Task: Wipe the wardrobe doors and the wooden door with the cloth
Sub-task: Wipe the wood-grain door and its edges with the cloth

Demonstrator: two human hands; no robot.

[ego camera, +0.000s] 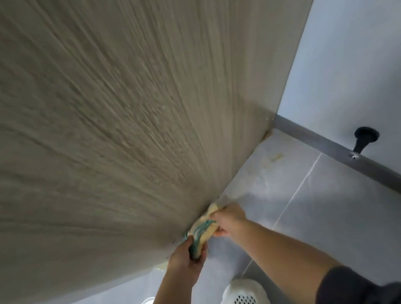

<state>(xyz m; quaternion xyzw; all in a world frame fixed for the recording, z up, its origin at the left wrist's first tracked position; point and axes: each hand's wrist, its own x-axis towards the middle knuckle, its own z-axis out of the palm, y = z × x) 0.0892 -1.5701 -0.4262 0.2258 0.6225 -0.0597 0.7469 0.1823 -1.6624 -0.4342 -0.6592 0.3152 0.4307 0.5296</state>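
A pale wood-grain wardrobe door fills most of the head view, seen from above and running down to the floor. At its bottom edge a yellow cloth with green stripes is pressed against the panel. My left hand grips the cloth's lower left end. My right hand holds its upper right end, close to the floor line. Both arms reach down and forward.
Grey floor tiles lie below. A white wall with a dark skirting strip runs at the right, carrying a black door stopper. My white shoe stands near the bottom edge. Stains mark the floor by the wardrobe corner.
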